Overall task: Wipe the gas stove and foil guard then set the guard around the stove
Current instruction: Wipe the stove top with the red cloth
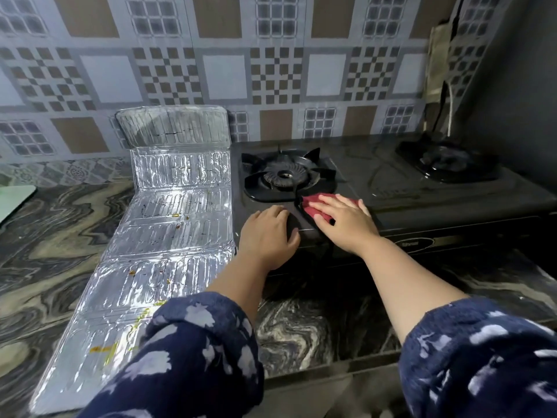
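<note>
A black two-burner gas stove (401, 188) stands on the marbled counter against the tiled wall. My right hand (343, 221) presses a red cloth (313, 203) flat on the stove top, just in front of the left burner (286, 176). My left hand (268, 233) rests palm down on the stove's front left corner, holding nothing. The silver foil guard (156, 236) lies unfolded on the counter left of the stove, its far panel leaning up against the wall. Yellow and brown stains spot its panels.
The right burner (449, 161) sits near a dark side wall. A pale green board (15, 200) lies at the far left edge of the counter. Marbled countertop (54, 236) stretches left of the guard and in front of the stove.
</note>
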`<control>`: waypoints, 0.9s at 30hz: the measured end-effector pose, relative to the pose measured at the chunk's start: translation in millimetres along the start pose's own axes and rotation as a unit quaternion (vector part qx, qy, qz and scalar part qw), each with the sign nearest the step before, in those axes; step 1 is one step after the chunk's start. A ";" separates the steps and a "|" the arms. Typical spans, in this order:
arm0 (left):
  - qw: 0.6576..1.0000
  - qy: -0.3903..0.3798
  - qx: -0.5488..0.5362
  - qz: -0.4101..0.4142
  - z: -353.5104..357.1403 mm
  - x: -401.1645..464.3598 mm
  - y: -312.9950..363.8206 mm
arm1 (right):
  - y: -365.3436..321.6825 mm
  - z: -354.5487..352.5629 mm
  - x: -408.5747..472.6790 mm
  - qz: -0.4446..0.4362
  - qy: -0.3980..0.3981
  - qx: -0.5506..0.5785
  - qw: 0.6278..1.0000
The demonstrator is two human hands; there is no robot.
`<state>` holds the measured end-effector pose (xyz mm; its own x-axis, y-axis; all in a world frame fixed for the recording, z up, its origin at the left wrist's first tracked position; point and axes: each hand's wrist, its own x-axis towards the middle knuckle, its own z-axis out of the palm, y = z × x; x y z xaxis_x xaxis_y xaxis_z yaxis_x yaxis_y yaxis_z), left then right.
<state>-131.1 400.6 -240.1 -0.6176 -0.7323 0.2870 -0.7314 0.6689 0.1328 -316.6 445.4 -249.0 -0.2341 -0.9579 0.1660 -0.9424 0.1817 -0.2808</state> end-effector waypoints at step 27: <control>0.999 -0.020 -0.007 -0.027 52.8 111.4 209.9 | 230.3 -62.6 2.9 0.006 0.018 -0.003 1.000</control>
<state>-368.7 452.6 -230.3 -0.5890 -0.7715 0.2404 -0.7601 0.6300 0.1595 -549.3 498.3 -254.1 -0.2534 -0.9472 0.1964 -0.9411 0.1944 -0.2765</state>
